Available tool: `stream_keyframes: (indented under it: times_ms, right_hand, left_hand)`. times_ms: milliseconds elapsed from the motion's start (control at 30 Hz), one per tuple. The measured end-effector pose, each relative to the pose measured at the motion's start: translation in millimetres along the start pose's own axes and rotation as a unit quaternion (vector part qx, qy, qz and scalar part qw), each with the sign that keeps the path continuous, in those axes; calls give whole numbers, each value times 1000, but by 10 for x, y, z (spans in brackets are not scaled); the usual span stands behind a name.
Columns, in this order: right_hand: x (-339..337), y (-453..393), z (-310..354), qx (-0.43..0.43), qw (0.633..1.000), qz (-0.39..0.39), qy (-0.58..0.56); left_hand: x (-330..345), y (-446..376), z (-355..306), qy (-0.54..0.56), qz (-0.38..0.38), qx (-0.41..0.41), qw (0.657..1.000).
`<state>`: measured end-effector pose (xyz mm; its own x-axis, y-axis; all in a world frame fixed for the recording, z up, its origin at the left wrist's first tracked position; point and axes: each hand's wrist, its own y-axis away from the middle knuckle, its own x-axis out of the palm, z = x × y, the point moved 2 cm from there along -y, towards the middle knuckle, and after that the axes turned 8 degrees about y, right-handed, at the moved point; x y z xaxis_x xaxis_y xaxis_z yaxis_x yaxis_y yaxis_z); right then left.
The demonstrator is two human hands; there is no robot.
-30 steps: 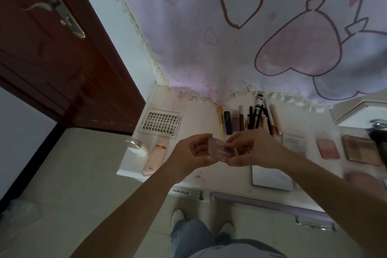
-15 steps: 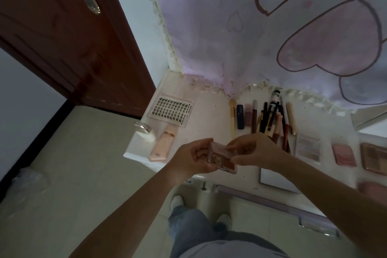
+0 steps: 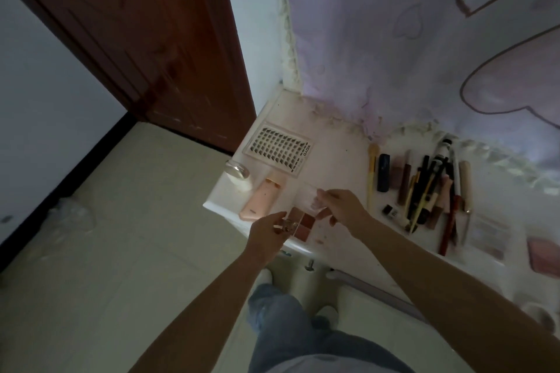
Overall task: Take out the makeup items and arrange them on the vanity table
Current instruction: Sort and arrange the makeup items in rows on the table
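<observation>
A: Two hands on one palette [image 3: 300,222]. The left hand [image 3: 268,236] pinches its base at the table [image 3: 333,166] edge; the right hand [image 3: 336,206] pinches the clear lid [image 3: 310,195], swung open above the base.

B: Risk?

A: The base hangs half over the edge below the grip. A loose pinch likely drops it to the floor. Forcing the lid could snap the hinge.

B: Neighbours?

A: A pink tube [image 3: 262,198] sits just beyond the left fingers; could get knocked.

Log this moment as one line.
left hand: holds palette base | right hand: lifts clear lid | over: vanity table front-left edge
</observation>
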<state>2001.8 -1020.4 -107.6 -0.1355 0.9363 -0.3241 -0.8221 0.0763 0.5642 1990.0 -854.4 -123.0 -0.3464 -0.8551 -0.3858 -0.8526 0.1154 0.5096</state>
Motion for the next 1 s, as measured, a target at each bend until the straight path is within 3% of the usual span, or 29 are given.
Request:
stream_keyframes:
  times_ms: [167,433,600,767,900,1000]
  right_hand:
    - [131,-186,-7,28,999,-15,-9]
    - [130,-327,44,51,997,-35,-37]
    - [120,-297,37,19,991,-23,128]
    - [-189,38,-108,-56,974,-92,202]
    - [-655,574,-514,-118,928,-166,313]
    - [-977,970,-813,-168,850,-229,443]
  left_hand:
    - [11,-119,16,-141,-47,21,989]
    - [27,-126,-15,-163,-56,41,984]
    - [35,-103,-11,-154,-55,52,985]
    - [15,51,-6,-213,-87,96,968]
    - [216,169,-105,-253,-47,232,938]
    - [527,203,-198,-289,19,331,898]
